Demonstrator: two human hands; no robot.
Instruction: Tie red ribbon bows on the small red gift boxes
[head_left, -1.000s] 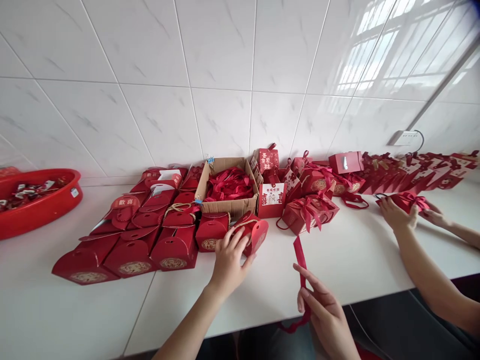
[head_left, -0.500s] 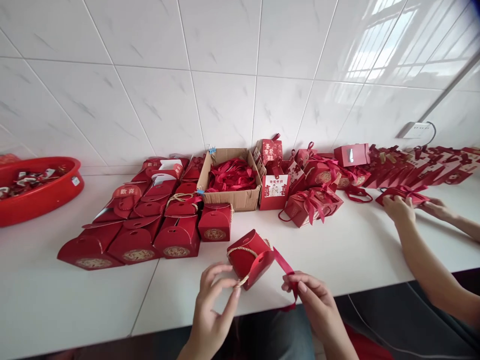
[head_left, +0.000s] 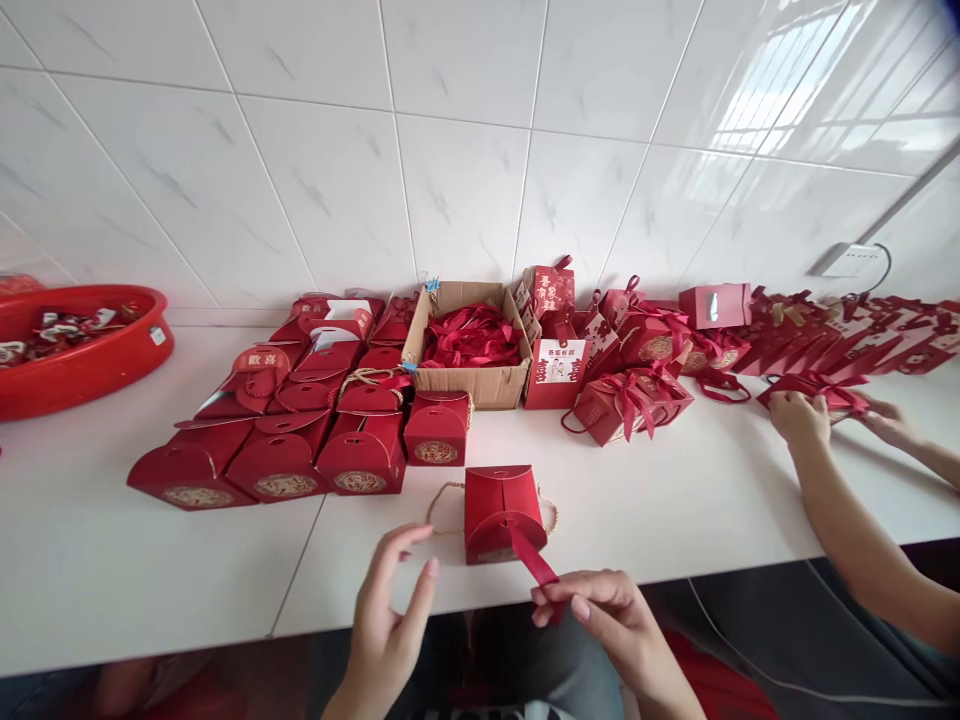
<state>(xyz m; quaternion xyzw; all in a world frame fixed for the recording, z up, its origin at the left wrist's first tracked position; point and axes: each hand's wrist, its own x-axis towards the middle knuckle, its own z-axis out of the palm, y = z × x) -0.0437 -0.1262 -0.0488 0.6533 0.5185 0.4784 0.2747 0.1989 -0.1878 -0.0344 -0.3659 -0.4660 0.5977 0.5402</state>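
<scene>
A small red gift box (head_left: 501,510) with a twine handle stands upright near the front edge of the white counter (head_left: 675,500). My left hand (head_left: 390,620) hovers just left of it, fingers apart and holding nothing. My right hand (head_left: 600,620) pinches one end of a red ribbon (head_left: 534,560), which slants up against the front of the box.
Rows of red gift boxes (head_left: 285,440) lie at the left. A cardboard box (head_left: 472,345) holds red ribbons. Beribboned boxes (head_left: 637,395) stretch to the right. A red basin (head_left: 75,345) sits far left. Another person's hands (head_left: 802,415) handle a box at the right.
The gift box went from my left hand's grasp to standing on the counter. My left hand let go and drew back. My right hand brought the ribbon up to the box.
</scene>
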